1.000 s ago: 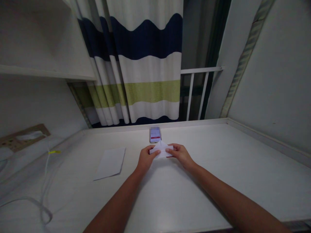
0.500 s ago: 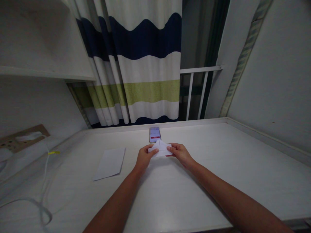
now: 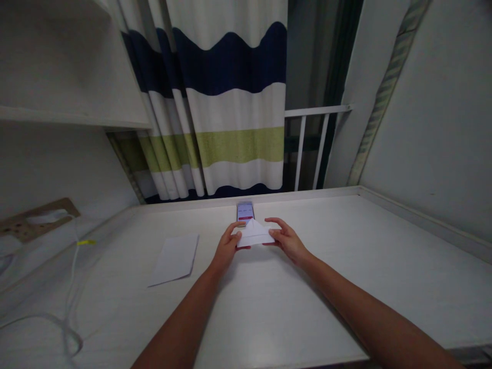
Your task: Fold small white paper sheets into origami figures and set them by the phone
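A small folded white paper (image 3: 254,234) with a pointed top and a straight band along its lower edge is held above the desk. My left hand (image 3: 227,245) pinches its left end, thumb on the near face and other fingers behind or below. On the other end, my right hand (image 3: 288,240) grips with the thumb in front, its index finger raised away from the sheet. Just beyond the paper's peak lies a phone (image 3: 245,210) with a lit screen, its lower part hidden by the paper.
Flat on the white desk (image 3: 346,266) to the left are white paper sheets (image 3: 175,260). A white cable (image 3: 71,287) runs down from a power strip (image 3: 42,218) at the left wall. Behind the desk hang a striped curtain (image 3: 238,107) and a white railing (image 3: 319,111).
My hands have moved slightly apart along the paper's ends. My right index finger has lifted off the paper, and my left fingers have spread from its upper edge.
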